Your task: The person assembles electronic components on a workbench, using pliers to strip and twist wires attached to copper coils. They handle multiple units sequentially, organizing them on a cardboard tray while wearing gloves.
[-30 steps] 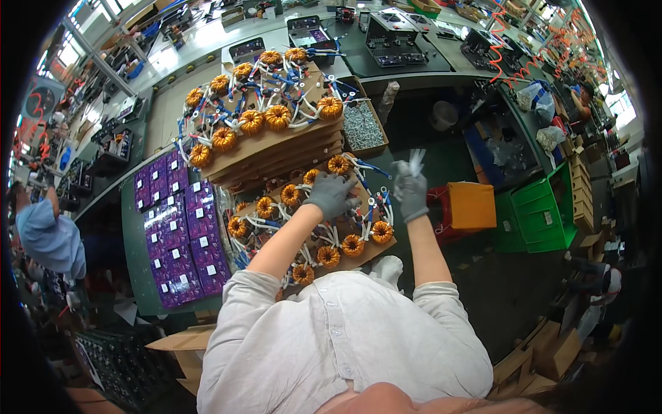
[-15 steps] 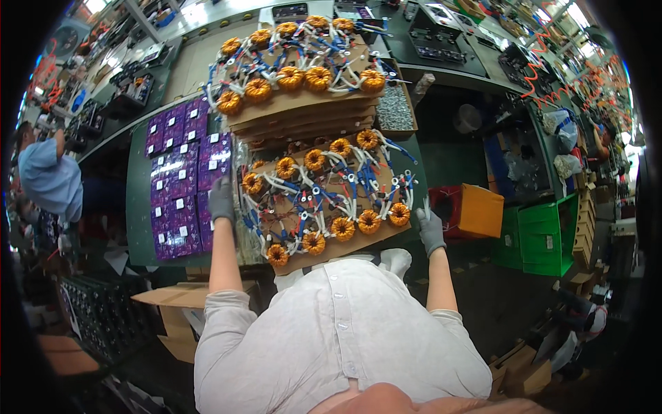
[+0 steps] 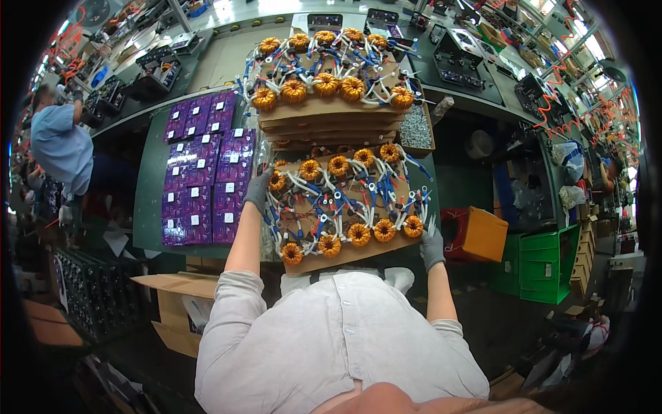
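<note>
Two gloved hands, arms stretched forward from the lower edge, gripping one cardboard sheet [image 3: 345, 207] by opposite edges, just in front of a stack of cardboard sheets [image 3: 329, 121] on the green table [image 3: 148, 186]. Left hand [image 3: 259, 191] clasped on the sheet's left edge, right hand [image 3: 432, 247] on its near right corner. Orange coils [image 3: 358, 234] with blue and white wires ringing the sheet. Purple boards [image 3: 207, 176] just to the left.

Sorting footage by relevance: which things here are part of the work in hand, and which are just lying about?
In hand:
left hand and right hand, gripping the cardboard sheet
orange coils with wires on it
stack of loaded sheets behind

Lying about:
purple boards
orange box
green crates
</note>
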A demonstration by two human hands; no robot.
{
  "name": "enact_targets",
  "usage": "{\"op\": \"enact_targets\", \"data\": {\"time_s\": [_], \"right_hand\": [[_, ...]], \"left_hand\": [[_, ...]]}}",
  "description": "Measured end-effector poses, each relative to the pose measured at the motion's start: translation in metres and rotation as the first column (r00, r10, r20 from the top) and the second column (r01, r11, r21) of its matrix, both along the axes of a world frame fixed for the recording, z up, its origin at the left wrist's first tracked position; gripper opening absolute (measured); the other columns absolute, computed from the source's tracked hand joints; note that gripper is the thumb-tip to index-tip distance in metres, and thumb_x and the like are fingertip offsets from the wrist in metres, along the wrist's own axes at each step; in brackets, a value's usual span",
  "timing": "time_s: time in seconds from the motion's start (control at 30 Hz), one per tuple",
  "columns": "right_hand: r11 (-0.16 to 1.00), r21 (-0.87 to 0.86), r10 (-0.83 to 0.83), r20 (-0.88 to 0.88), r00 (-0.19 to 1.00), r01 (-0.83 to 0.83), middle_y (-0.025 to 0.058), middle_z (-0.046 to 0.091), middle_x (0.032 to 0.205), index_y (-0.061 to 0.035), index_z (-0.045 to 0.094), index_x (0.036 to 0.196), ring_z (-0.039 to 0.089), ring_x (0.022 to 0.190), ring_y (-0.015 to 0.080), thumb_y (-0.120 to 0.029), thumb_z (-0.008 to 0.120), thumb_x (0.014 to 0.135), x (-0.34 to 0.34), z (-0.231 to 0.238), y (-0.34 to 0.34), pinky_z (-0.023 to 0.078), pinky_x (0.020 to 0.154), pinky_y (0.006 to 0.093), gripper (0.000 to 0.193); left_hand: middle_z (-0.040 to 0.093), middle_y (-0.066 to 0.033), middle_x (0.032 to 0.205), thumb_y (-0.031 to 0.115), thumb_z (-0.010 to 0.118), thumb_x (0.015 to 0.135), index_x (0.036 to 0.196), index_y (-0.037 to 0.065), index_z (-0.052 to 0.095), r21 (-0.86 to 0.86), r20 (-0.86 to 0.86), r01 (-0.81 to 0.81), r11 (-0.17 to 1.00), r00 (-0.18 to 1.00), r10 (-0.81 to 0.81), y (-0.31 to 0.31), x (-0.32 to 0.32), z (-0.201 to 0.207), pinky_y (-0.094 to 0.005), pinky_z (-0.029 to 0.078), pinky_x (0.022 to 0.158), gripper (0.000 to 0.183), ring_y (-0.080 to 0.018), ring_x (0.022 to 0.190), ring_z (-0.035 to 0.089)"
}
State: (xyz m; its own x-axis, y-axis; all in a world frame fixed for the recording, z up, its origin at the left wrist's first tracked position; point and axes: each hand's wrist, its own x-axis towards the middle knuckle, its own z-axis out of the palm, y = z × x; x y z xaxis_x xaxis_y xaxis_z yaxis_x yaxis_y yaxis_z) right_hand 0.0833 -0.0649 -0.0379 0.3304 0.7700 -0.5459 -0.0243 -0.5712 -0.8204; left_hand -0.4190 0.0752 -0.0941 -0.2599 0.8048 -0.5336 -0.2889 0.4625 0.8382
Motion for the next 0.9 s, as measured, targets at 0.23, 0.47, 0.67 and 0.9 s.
{"op": "enact_targets", "data": {"time_s": [0.23,0.47,0.67,0.9], "right_hand": [[0.998,-0.056,0.014,-0.358,0.934,-0.037,-0.0044,0.039,0.057,-0.0137,0.051,0.091,0.033,0.038,0.0054,-0.018,0.063,0.083,0.015,0.014,-0.003,0.025,0.033,0.0209,0.015],[0.998,0.016,0.064,-0.286,0.956,-0.063,-0.0046,0.04,0.057,-0.0102,0.054,0.097,0.034,0.037,0.0051,-0.01,0.059,0.082,0.003,0.041,-0.023,0.027,0.033,0.0208,0.016],[0.987,0.16,0.036,-0.291,0.956,0.012,-0.0044,0.048,0.061,-0.0032,0.058,0.107,0.035,0.037,0.0023,-0.007,0.058,0.085,-0.01,0.098,-0.036,0.026,0.033,0.019,0.022],[0.932,0.36,0.026,-0.193,0.981,0.046,-0.0065,0.045,0.058,0.0001,0.058,0.11,0.033,0.037,-0.0001,-0.012,0.06,0.086,-0.034,0.163,0.016,0.022,0.033,0.0174,0.027]], "left_hand": [[0.063,-0.0107,0.088,0.016,0.065,0.079,0.101,-0.005,0.06,0.097,0.271,0.117,0.988,0.952,-0.14,-0.017,0.026,0.071,-0.0284,0.053,0.061,0.031,-0.0189,0.071,0.063],[0.064,-0.0115,0.091,0.004,0.063,0.079,0.106,-0.004,0.059,0.16,0.126,0.128,0.979,0.981,-0.149,-0.009,0.029,0.116,-0.0307,0.055,0.068,0.028,-0.0197,0.076,0.065],[0.064,-0.0164,0.092,0.006,0.057,0.084,0.108,-0.008,0.053,0.208,0.171,0.217,0.954,0.952,-0.253,0.01,0.024,0.204,-0.0338,0.058,0.065,0.029,-0.0243,0.077,0.067],[0.062,-0.0183,0.096,0.008,0.057,0.085,0.108,-0.011,0.052,0.351,0.092,0.279,0.894,0.94,-0.329,0.079,0.012,0.277,-0.0369,0.059,0.066,0.031,-0.0257,0.082,0.066]]}}
